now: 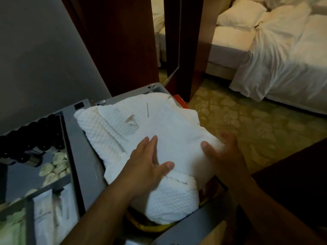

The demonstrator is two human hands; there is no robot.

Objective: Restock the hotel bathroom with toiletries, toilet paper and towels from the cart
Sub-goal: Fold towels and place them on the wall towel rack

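Observation:
A bulky folded white waffle-weave towel [134, 124] lies on top of the grey cart [83, 156], filling its right side. My left hand [148, 161] rests flat on the towel's top, fingers spread. My right hand [223, 152] grips the towel's right edge, thumb on top and fingers wrapped under the side. In the cart's left compartments sit a row of small dark bottles [30, 138], pale green sachets [53, 167] and white packets [51, 213].
A grey wall is at the left and a dark wooden door frame [122, 41] stands behind the cart. An unmade white bed [276, 55] lies at the back right on patterned carpet [247, 126]. Dark furniture [299, 174] is at the right edge.

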